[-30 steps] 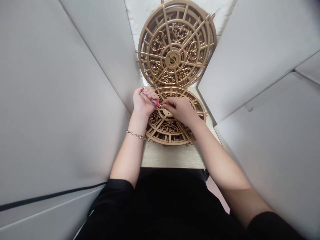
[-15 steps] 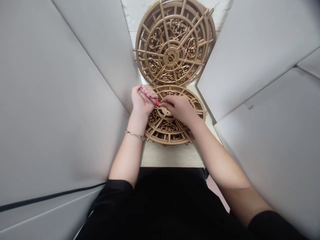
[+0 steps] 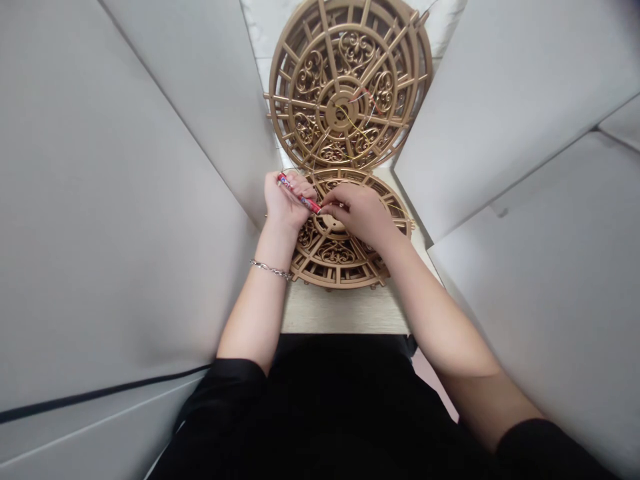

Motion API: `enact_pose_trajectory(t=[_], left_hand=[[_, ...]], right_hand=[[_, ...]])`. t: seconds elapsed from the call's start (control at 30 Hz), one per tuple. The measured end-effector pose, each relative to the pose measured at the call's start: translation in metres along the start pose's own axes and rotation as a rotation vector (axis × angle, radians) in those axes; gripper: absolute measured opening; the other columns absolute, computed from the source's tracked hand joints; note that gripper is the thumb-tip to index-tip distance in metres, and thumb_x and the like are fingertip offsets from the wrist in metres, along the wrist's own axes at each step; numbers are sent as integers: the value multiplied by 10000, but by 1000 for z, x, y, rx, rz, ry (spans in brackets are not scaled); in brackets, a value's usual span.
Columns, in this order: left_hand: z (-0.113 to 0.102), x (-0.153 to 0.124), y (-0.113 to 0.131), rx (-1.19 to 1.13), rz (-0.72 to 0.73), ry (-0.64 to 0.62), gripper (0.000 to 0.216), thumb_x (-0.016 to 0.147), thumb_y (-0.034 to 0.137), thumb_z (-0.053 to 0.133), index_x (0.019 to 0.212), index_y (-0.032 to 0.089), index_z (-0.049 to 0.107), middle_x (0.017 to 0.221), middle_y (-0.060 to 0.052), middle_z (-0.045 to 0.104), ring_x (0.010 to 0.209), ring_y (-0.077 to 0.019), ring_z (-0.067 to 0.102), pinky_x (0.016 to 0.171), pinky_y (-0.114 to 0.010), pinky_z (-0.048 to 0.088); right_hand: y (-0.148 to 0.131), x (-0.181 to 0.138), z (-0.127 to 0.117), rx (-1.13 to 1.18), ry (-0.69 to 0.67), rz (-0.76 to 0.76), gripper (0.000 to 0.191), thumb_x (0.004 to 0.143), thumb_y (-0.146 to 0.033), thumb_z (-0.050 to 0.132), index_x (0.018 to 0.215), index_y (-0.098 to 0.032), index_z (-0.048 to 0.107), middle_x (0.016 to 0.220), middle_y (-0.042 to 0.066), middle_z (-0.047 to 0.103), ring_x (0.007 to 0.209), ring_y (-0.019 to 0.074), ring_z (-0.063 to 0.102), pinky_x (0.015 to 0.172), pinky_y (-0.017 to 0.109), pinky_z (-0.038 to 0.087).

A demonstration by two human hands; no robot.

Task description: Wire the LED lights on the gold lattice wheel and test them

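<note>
A gold ornate round frame (image 3: 340, 257) lies flat on the narrow wooden table (image 3: 345, 312). Over its hub, my left hand (image 3: 283, 203) is closed around a thin red tool (image 3: 299, 194) that slants down to the right. My right hand (image 3: 361, 215) is closed with its fingertips pinched at the tool's lower tip, above the frame's centre. What the fingertips grip there is hidden. A silver bracelet (image 3: 271, 270) sits on my left wrist.
A stack of similar gold round frames (image 3: 349, 85) leans upright at the back of the table, with thin yellow and red wires (image 3: 364, 110) at its hub. Grey partition panels (image 3: 125, 200) close in on the left and on the right (image 3: 525, 167).
Both hands stay at the flat frame's hub with only slight finger shifts. The view has tilted a little, so the upright frames sit slightly higher.
</note>
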State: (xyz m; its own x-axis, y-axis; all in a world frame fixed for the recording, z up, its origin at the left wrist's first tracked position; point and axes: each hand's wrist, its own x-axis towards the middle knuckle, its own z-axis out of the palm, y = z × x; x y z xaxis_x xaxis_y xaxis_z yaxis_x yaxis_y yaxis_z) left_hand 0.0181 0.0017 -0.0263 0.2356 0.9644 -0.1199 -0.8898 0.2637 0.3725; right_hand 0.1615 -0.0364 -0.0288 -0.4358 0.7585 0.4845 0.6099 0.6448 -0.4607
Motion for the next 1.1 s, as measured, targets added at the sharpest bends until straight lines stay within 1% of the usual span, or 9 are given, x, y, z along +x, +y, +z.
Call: enact_pose_trajectory(t=[0.1, 0.2, 0.3, 0.4, 0.57, 0.77, 0.93, 1.1], left_hand=[[0, 0, 1, 16, 1, 6, 309, 794, 289, 296, 510, 193, 224, 382, 59, 272, 302, -33, 281, 344, -167, 276], [-2, 1, 2, 14, -2, -17, 304, 795, 274, 286, 510, 193, 217, 386, 57, 272, 309, -35, 283, 353, -168, 285], [-4, 1, 4, -12, -25, -42, 295, 797, 262, 280, 516, 194, 220, 388, 56, 284, 317, -37, 299, 365, -166, 296], [-4, 1, 4, -29, -32, -24, 294, 804, 251, 276, 520, 193, 229, 385, 58, 288, 316, -34, 300, 366, -161, 290], [-5, 1, 4, -67, -40, -24, 304, 813, 264, 278, 522, 197, 220, 373, 55, 306, 313, -38, 304, 364, -166, 287], [-5, 1, 3, -95, -11, -6, 309, 820, 264, 264, 522, 197, 218, 364, 53, 320, 310, -35, 309, 362, -162, 286], [-1, -2, 0, -88, -36, 3, 316, 827, 276, 266, 523, 196, 233, 363, 59, 309, 303, -33, 298, 355, -159, 279], [2, -4, 0, -37, -22, 5, 341, 840, 273, 258, 510, 188, 248, 374, 57, 298, 310, -27, 294, 358, -159, 290]], right_hand=[[1, 1, 1, 0, 30, -4, 82, 767, -249, 551, 753, -176, 585, 764, 14, 561, 720, 140, 478, 672, 264, 337], [0, 1, 2, 3, 41, -6, 85, 774, -252, 543, 745, -177, 570, 761, 11, 544, 710, 134, 464, 665, 261, 336], [-2, 0, 2, -33, 32, 9, 84, 787, -248, 524, 755, -181, 563, 789, 16, 546, 741, 140, 470, 680, 267, 338], [-3, -1, 2, -61, 45, 30, 77, 792, -238, 513, 767, -183, 561, 813, 20, 554, 765, 145, 477, 683, 272, 340], [-3, -1, 0, 46, 86, 39, 104, 757, -265, 570, 703, -177, 556, 738, 2, 550, 692, 122, 474, 649, 255, 351], [-4, 0, 0, 77, 55, 82, 122, 755, -286, 561, 700, -179, 577, 719, -8, 559, 640, 105, 450, 621, 244, 333], [-2, 0, 3, 34, 56, 93, 129, 739, -291, 583, 690, -171, 581, 674, -11, 556, 619, 101, 438, 613, 238, 312], [-2, 1, 4, 31, 61, 87, 109, 723, -275, 604, 697, -170, 594, 661, -17, 563, 603, 96, 438, 609, 236, 303]])
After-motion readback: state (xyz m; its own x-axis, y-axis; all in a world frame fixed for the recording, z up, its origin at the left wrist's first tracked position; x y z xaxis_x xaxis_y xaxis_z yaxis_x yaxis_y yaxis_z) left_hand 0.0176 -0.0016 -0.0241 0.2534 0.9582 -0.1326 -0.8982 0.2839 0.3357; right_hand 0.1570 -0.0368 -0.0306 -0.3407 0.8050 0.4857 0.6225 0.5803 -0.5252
